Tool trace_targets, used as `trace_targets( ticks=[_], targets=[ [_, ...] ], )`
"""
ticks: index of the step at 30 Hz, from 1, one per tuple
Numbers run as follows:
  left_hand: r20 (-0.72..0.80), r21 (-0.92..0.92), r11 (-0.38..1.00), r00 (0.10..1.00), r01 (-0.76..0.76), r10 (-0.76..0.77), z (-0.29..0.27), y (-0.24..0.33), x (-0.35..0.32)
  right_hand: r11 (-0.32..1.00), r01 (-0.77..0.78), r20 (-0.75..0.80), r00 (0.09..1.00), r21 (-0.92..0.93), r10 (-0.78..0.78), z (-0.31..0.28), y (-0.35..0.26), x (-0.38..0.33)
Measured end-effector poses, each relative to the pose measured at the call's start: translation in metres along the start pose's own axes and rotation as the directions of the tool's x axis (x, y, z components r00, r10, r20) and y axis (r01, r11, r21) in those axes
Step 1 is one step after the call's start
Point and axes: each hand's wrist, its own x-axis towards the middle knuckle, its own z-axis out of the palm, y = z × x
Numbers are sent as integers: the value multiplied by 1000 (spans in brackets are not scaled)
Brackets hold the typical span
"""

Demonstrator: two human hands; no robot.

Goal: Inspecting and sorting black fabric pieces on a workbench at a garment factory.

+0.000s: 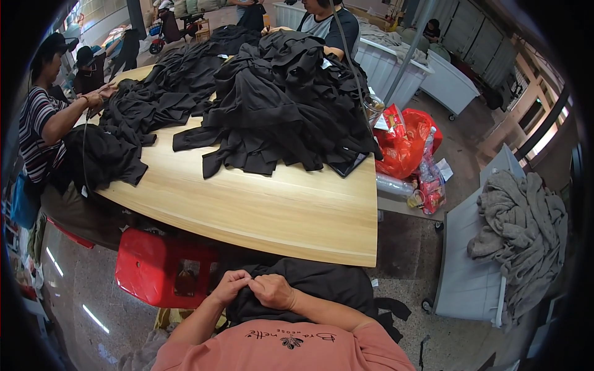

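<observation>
My left hand and my right hand meet in front of me, both closed, fingertips pinched together and nearly touching. Whatever lies between the fingers is too small or hidden to make out. Black cloth is bunched under and beside them at my lap, close to the table's near edge. Across the wooden table lies a large heap of black garments. A second spread of black garments stretches along its left side.
A red plastic stool stands left of my hands. Right of the table are a red plastic bag and a white wheeled bin heaped with grey cloth. A dark flat device pokes from the heap. Co-workers stand left and at the far side.
</observation>
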Motion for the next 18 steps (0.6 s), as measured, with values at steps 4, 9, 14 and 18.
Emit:
trace_targets(
  ticks=[4, 9, 14, 18],
  targets=[
    [-19, 45, 997, 998, -57, 58, 0, -1, -1, 999, -38, 66, 997, 25, 36, 4, 1, -3],
    [-139, 266, 957, 978, -111, 153, 1, -8, -4, 985, -129, 161, 981, 115, 109, 7, 7, -5],
    [-48, 154, 985, 996, -73, 82, -3, -1, -8, 923, -274, 207, 953, 270, 222, 0, 4, -2],
    [-12, 102, 994, 999, -33, 35, -8, -7, -9, 893, -321, 246, 937, 317, 249, 5, 6, -4]
  ],
)
